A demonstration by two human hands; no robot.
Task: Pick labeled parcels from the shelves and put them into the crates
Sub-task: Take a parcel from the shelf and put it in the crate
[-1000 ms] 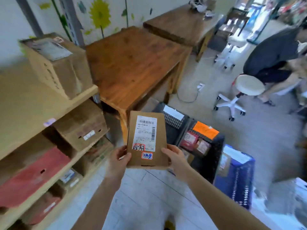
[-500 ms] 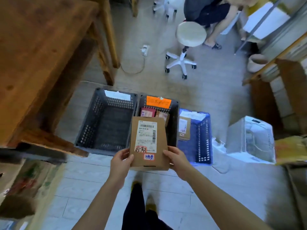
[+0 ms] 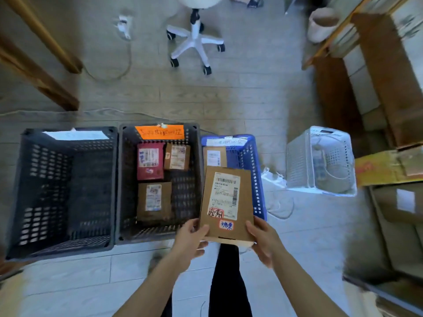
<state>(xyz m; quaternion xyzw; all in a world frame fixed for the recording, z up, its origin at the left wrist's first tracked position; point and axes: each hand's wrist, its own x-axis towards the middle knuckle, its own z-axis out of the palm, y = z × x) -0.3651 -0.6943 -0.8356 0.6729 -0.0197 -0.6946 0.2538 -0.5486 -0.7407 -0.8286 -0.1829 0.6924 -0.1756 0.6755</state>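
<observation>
I hold a flat brown parcel (image 3: 245, 191) with a white barcode label and two small handwritten stickers. My left hand (image 3: 190, 242) grips its lower left corner and my right hand (image 3: 265, 240) grips its lower right corner. The parcel hangs over the near edge of the blue crate (image 3: 257, 179), which has one brown parcel (image 3: 214, 156) inside. Left of it stands a dark crate (image 3: 190, 191) with an orange tag, holding a red parcel (image 3: 150, 161) and two brown ones. The dark crate (image 3: 66, 191) at far left has a white tag and nothing visible inside.
A white perforated crate (image 3: 320, 160) lies to the right of the blue one. Wooden shelves with cardboard boxes (image 3: 384, 83) fill the right side. A white wheeled stool base (image 3: 194, 42) and a power cable lie on the floor beyond the crates. Table legs (image 3: 41, 65) stand at upper left.
My view swung from the left shelves and table down to the crates. The parcel, still held in both hands, moved right, from over the middle dark crate to over the blue crate.
</observation>
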